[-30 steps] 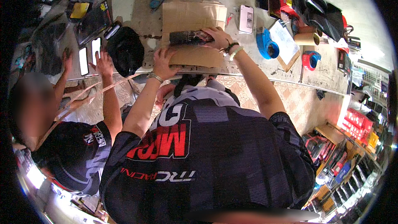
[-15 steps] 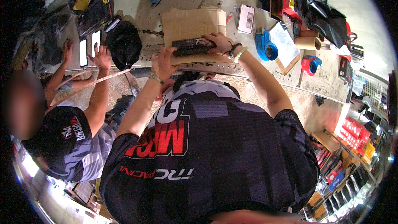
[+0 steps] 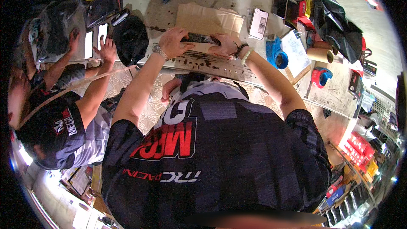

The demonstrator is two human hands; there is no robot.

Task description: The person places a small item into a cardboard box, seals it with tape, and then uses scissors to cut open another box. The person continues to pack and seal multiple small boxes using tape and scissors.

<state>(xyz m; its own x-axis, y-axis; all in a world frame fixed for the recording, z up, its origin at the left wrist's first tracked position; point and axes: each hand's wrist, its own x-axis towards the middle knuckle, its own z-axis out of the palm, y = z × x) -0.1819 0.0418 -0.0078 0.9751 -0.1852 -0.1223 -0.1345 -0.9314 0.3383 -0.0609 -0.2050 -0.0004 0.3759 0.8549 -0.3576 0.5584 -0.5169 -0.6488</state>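
A brown cardboard sheet lies at the table's near edge. On its near part rests a long black package, largely covered by my hands. A strip of cardboard stands along the package's near side. My left hand is closed over the left end of the package and the cardboard. At the other end, my right hand grips the cardboard with bent fingers. Both hands hide how far the cardboard wraps round the package.
Left of me lies a black cap-like item; beyond it, a co-worker's hand touches a phone. To the right are a white-screened phone, a blue tape dispenser, a red-and-blue dispenser, cardboard tubes and black plastic.
My left hand has moved over the package's left end, and my right hand has come lower. The near part of the cardboard has been drawn up against the package.
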